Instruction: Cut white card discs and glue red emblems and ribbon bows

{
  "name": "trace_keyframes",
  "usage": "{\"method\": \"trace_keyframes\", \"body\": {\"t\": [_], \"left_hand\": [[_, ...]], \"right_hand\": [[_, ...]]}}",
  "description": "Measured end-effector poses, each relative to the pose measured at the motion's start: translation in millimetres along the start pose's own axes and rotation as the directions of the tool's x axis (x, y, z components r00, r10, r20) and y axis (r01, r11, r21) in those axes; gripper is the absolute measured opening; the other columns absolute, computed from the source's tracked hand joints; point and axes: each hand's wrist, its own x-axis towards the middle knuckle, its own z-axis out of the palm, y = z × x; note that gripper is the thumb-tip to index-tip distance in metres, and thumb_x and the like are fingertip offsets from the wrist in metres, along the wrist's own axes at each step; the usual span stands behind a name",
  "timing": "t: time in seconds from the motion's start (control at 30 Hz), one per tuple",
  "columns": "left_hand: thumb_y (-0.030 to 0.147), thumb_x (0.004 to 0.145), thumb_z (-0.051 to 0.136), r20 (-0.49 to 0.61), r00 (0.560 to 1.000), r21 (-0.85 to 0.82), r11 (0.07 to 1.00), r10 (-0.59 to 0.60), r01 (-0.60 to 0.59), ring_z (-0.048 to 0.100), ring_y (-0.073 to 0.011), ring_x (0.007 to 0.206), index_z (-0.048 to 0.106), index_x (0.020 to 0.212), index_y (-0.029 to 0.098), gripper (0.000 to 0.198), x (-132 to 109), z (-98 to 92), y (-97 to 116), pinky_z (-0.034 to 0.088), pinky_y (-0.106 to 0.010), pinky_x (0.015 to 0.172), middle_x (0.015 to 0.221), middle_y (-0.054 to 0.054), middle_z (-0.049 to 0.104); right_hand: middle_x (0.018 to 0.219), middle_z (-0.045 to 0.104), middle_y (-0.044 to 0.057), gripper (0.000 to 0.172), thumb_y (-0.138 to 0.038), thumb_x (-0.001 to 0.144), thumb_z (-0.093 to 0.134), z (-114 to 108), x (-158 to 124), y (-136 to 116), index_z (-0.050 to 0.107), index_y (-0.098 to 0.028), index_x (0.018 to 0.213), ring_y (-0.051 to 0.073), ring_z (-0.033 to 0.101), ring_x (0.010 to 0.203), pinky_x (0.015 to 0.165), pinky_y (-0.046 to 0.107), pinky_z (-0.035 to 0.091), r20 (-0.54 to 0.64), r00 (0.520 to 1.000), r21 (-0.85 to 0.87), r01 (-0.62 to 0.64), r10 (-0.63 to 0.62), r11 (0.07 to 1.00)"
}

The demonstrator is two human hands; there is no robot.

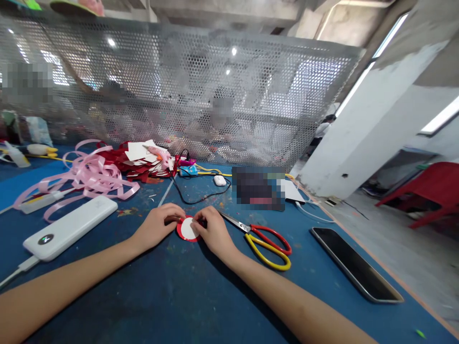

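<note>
Both hands meet over a small round disc (pixel 187 230), white in the middle with a red rim, lying on the blue table (pixel 172 286). My left hand (pixel 158 224) has its fingers curled and pinches the disc's left edge. My right hand (pixel 213 231) is closed too, pinching the right edge with fingertips pressed on the red rim. Scissors (pixel 263 239) with red and yellow handles lie just right of my right hand, blades pointing toward the disc.
A white power bank (pixel 70 227) with a cable lies at left. Pink ribbon (pixel 86 174) and a pile of red and white cutouts (pixel 143 160) sit behind. A dark phone (pixel 355 270) lies at right. A perforated metal screen (pixel 201 95) backs the table; people sit beyond it.
</note>
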Motion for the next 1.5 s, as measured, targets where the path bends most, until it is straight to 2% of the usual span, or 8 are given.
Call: {"method": "trace_keyframes", "body": {"t": [0.3,0.53,0.73,0.87,1.03,1.17,1.3,1.5], "left_hand": [[0.023,0.08,0.048,-0.019,1.0,0.076,0.997,0.005,-0.003,0.059,-0.0183,0.092,0.063,0.087,0.019,0.016,-0.2,-0.3,6.9,0.05,-0.031,0.081,0.098,-0.006,0.062],[0.025,0.074,0.061,0.102,0.977,0.166,0.966,0.186,-0.201,0.055,-0.0188,0.1,0.062,0.095,0.02,0.021,-4.4,0.1,9.7,0.044,-0.032,0.089,0.108,-0.008,0.057],[0.009,0.073,0.051,0.129,0.961,0.129,0.956,0.246,-0.262,0.051,-0.0189,0.109,0.061,0.098,0.021,0.029,-8.3,-1.4,14.6,0.041,-0.034,0.094,0.117,-0.008,0.052],[0.006,0.075,0.043,0.098,0.976,-0.106,0.977,0.195,-0.185,0.05,-0.02,0.111,0.061,0.098,0.021,0.033,-7.4,0.3,8.3,0.047,-0.035,0.088,0.12,-0.009,0.05],[0.02,0.077,0.055,0.011,0.993,-0.301,0.947,0.12,-0.111,0.053,-0.0205,0.107,0.061,0.096,0.018,0.02,-3.7,2.9,2.3,0.047,-0.036,0.09,0.112,-0.01,0.055],[0.028,0.076,0.061,-0.039,0.996,-0.263,0.961,0.082,-0.089,0.057,-0.0193,0.097,0.065,0.088,0.018,0.016,-3.3,0.8,3.3,0.049,-0.031,0.083,0.101,-0.008,0.06],[0.035,0.076,0.061,-0.144,0.99,-0.123,0.992,0.01,-0.027,0.059,-0.017,0.078,0.065,0.073,0.017,0.018,-2.9,-2.0,5.3,0.047,-0.027,0.071,0.081,-0.005,0.064],[0.033,0.078,0.052,-0.292,0.943,-0.116,0.985,-0.159,0.13,0.057,-0.0147,0.066,0.053,0.092,0.018,0.021,1.1,-2.2,-0.2,0.045,-0.025,0.059,0.073,0.0,0.058]], "right_hand": [[0.076,0.053,0.001,0.01,-0.009,0.07,0.061,-0.2,-0.6,-1.0,0.055,-0.017,0.072,0.014,0.047,0.075,0.07,0.027,0.037,-0.006,1.0,0.014,-0.01,0.01,1.0],[0.077,0.056,0.002,0.008,-0.012,0.072,0.059,-0.3,-1.0,0.0,0.057,-0.018,0.077,0.015,0.05,0.075,0.068,0.028,0.038,0.001,1.0,0.045,-0.028,0.028,0.999],[0.07,0.055,-0.002,0.009,-0.021,0.07,0.059,-2.2,2.1,1.4,0.055,-0.019,0.077,0.011,0.049,0.063,0.059,0.024,0.039,0.017,0.991,0.389,-0.128,0.131,0.912],[0.06,0.052,-0.005,0.017,-0.03,0.065,0.063,-4.3,6.1,2.1,0.053,-0.018,0.072,0.009,0.047,0.055,0.053,0.022,0.037,0.029,0.967,0.598,-0.219,0.252,0.771],[0.056,0.051,-0.006,0.017,-0.034,0.069,0.058,-5.4,6.0,1.1,0.051,-0.019,0.073,0.009,0.046,0.049,0.048,0.021,0.035,0.037,0.958,0.618,-0.245,0.284,0.748],[0.05,0.049,-0.007,0.017,-0.034,0.069,0.058,-4.8,4.4,-1.3,0.05,-0.019,0.073,0.008,0.044,0.044,0.043,0.02,0.034,0.085,0.961,0.615,-0.259,0.265,0.744],[0.051,0.048,-0.006,0.018,-0.036,0.07,0.055,-4.6,4.9,-1.2,0.048,-0.02,0.073,0.009,0.045,0.046,0.043,0.02,0.035,0.028,0.963,0.596,-0.232,0.269,0.769],[0.054,0.044,-0.005,0.014,-0.033,0.073,0.05,-7.7,5.2,-3.9,0.048,-0.019,0.073,0.009,0.041,0.048,0.044,0.021,0.033,-0.051,0.952,0.558,-0.223,0.302,0.799]]}}
